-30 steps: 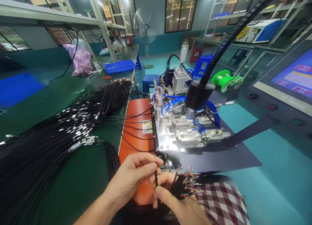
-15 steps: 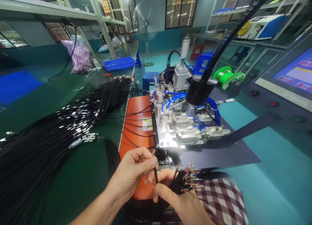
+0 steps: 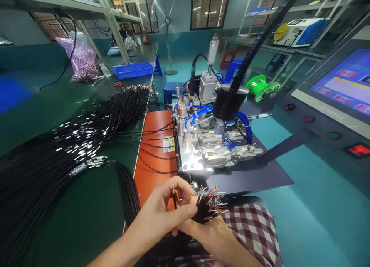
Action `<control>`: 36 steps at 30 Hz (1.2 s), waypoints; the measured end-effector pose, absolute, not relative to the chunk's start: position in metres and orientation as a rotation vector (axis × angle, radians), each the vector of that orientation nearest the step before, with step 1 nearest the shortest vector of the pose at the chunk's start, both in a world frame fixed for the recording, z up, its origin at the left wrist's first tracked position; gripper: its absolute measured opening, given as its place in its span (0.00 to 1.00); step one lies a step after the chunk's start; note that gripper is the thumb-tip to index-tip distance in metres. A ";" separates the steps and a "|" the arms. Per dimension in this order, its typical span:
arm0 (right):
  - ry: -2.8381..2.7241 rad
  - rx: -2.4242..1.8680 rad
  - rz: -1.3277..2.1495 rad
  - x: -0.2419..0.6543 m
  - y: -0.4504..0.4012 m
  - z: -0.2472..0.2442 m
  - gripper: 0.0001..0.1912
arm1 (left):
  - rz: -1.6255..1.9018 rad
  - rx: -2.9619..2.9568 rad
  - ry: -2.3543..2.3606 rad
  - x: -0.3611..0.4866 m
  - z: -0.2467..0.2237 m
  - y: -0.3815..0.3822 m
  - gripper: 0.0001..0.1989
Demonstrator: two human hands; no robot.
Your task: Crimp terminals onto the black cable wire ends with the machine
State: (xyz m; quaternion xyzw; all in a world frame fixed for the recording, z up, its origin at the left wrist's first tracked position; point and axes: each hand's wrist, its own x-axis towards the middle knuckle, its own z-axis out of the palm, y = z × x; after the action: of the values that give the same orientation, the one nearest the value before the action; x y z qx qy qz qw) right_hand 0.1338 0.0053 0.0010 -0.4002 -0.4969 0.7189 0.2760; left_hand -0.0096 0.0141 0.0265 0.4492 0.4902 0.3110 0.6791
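Note:
My right hand (image 3: 215,234) is closed around a bundle of black cables (image 3: 204,209). Thin multicoloured wire ends fan out at its top. My left hand (image 3: 166,209) curls against the bundle's left side, thumb and forefinger reaching to the cables at its edge. A single black cable (image 3: 174,199) with a bared tip stands upright within the curl of the left fingers. The lower ends of the held cables are hidden behind the hands. Just beyond both hands lies an orange sloped plate (image 3: 153,170), crossed by several black cables that run to the metal machine (image 3: 214,151).
Long heaps of black cables (image 3: 124,113) cover much of the green table (image 3: 95,209) on the left. Behind them sit a blue tray (image 3: 134,70), red-handled pliers (image 3: 118,84) and a purple bag (image 3: 79,61). A control screen (image 3: 343,78) leans in from the right, near a green spool (image 3: 261,88).
My left hand has shifted right, from pinching one cable's wire tips to the edge of the bundle. The single cable now sits within its curled fingers. The view has turned slightly right.

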 end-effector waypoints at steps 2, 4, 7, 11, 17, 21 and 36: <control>-1.286 -1.054 1.937 0.131 0.008 0.006 0.04 | 0.743 1.135 1.139 -0.006 0.026 0.014 0.07; -1.223 -1.039 1.954 0.129 0.009 0.010 0.10 | 0.809 1.198 1.150 -0.005 0.024 0.014 0.06; -1.196 -1.041 1.976 0.127 0.010 0.010 0.11 | 0.845 1.117 1.149 -0.007 0.021 0.015 0.07; -1.272 -1.110 1.926 0.131 0.009 0.006 0.05 | 0.830 0.908 1.079 -0.013 0.019 0.014 0.08; -1.237 -1.081 1.981 0.133 0.010 0.000 0.04 | 0.841 0.745 0.979 -0.014 0.018 0.015 0.09; -1.196 -1.052 1.996 0.132 0.010 -0.004 0.04 | 0.823 0.705 0.915 -0.014 0.015 0.017 0.09; -1.325 -1.169 1.922 0.136 0.009 0.004 0.04 | 0.768 0.726 0.852 -0.017 0.016 0.021 0.11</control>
State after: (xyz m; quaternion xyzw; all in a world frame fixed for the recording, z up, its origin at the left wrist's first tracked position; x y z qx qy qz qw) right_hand 0.1360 0.0092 0.0039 -0.4321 -0.4897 0.7104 0.2623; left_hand -0.0166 0.0209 0.0162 0.3356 0.3940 0.3552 0.7784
